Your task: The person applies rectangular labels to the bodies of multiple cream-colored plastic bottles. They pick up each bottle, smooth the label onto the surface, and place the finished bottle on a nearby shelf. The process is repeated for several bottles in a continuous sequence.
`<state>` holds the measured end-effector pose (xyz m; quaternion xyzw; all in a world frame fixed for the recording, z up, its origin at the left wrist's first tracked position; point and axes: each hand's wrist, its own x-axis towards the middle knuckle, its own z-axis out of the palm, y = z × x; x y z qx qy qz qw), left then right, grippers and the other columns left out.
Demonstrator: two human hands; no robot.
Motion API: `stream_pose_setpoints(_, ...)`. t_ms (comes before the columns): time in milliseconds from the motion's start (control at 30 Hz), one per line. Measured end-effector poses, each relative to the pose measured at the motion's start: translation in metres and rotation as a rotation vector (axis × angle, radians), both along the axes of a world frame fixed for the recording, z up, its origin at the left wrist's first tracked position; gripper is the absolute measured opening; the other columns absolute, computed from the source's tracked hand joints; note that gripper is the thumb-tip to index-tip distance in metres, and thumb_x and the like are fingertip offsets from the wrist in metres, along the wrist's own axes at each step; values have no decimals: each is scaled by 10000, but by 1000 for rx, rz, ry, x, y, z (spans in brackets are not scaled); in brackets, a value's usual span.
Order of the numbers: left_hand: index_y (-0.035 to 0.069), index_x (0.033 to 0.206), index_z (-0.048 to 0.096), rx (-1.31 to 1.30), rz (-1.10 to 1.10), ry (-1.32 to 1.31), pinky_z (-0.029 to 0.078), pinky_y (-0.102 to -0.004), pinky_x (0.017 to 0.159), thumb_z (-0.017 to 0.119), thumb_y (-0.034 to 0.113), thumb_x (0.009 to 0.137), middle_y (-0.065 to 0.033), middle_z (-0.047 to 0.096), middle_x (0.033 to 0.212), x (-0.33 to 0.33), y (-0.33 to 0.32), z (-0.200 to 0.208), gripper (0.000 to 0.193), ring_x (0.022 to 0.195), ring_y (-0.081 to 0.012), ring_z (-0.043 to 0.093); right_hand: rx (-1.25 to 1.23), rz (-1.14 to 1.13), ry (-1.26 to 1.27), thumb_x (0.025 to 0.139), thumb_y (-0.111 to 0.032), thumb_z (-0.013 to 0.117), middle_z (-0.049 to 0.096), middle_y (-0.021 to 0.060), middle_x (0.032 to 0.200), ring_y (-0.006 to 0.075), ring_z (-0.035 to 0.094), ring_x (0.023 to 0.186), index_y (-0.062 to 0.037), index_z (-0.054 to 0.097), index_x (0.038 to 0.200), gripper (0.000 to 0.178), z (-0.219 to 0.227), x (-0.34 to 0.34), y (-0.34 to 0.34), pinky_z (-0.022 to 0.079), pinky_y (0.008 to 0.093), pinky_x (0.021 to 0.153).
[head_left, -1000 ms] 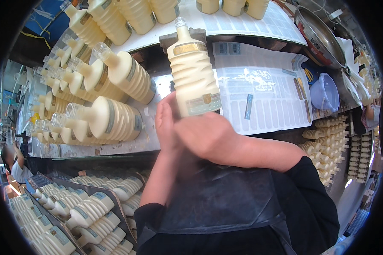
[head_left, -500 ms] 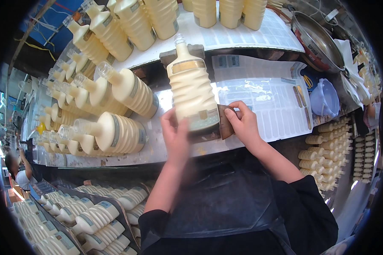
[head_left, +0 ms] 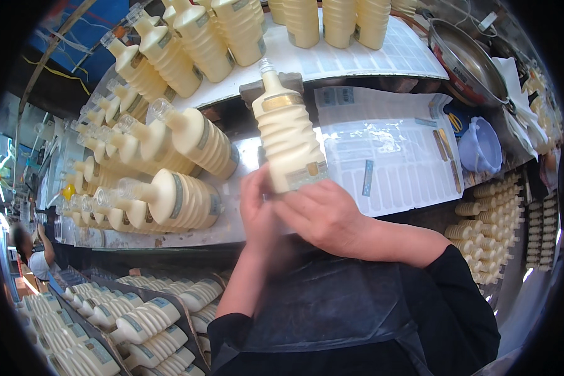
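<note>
A cream ribbed bottle [head_left: 287,138] with a clear threaded neck lies tilted on its back, its shoulder against a dark rest [head_left: 250,93]. It carries a gold band near the shoulder and a translucent label near its base. At the bottle's lower left edge, my left hand [head_left: 255,191] is closed on it, partly blurred. My right hand [head_left: 326,214] presses across the base end over the label's lower edge, its fingers curled toward my left hand. Whatever sits under those fingers is hidden; no brown scraper shows now.
Several similar bottles [head_left: 197,135] crowd the table's left side, with more on the white back shelf [head_left: 370,59]. Right of the work lies a label sheet [head_left: 395,150] with a loose blue strip [head_left: 368,178] and thin tools [head_left: 445,145]. A lavender bucket [head_left: 479,145] stands beyond.
My right hand has swept left from the bottle's right side across its base, and the brown scraper it held is out of sight. My left hand stays at the lower left edge.
</note>
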<state>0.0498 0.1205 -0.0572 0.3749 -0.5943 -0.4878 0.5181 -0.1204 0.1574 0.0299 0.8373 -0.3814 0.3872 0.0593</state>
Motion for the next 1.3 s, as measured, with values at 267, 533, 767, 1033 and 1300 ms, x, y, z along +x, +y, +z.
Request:
stream_pose_setpoints(267,59,1380,558,-296,156,-339,438,-463,1075,799,190,805,-194,567,1378,-5,-2,-15,636,1277,-381,549,207,58,-2,779,-73,705,706,106,979,249,690,812,-62,715,1094,315,-11,3,2,527,353,688)
stream_pose_setpoints(533,63,1218,669,-638,279,-552,491,-409,887,912,212,653,-123,692,1205,-11,-10,39,633,1049,-302,655,1032,-162,-976,1042,-233,539,615,-2,858,60,535,794,-30,698,1125,271,-16,-69,-18,423,205,742)
stream_pose_setpoints(767,49,1258,610,-596,319,-612,469,-438,1000,906,139,619,-140,608,1269,-32,-14,19,710,1161,-349,583,1136,-135,-961,1046,-256,548,577,-18,753,45,531,719,-34,670,1246,322,-28,-78,-15,425,221,661)
stream_pose_setpoints(1033,100,1237,679,-636,156,-824,465,-464,1013,926,165,587,-156,551,1350,-20,-18,45,698,1240,-363,537,1116,-424,-839,1018,-231,585,602,-10,725,61,552,663,-2,743,1092,287,-50,-138,6,448,221,612)
stream_pose_setpoints(1300,11,1487,359,345,135,68,448,-419,1079,708,211,954,-166,530,1399,-42,-90,44,668,1279,-262,531,1034,-272,-752,973,-173,634,723,50,860,111,658,756,-4,749,1086,234,-50,-107,-10,541,281,692)
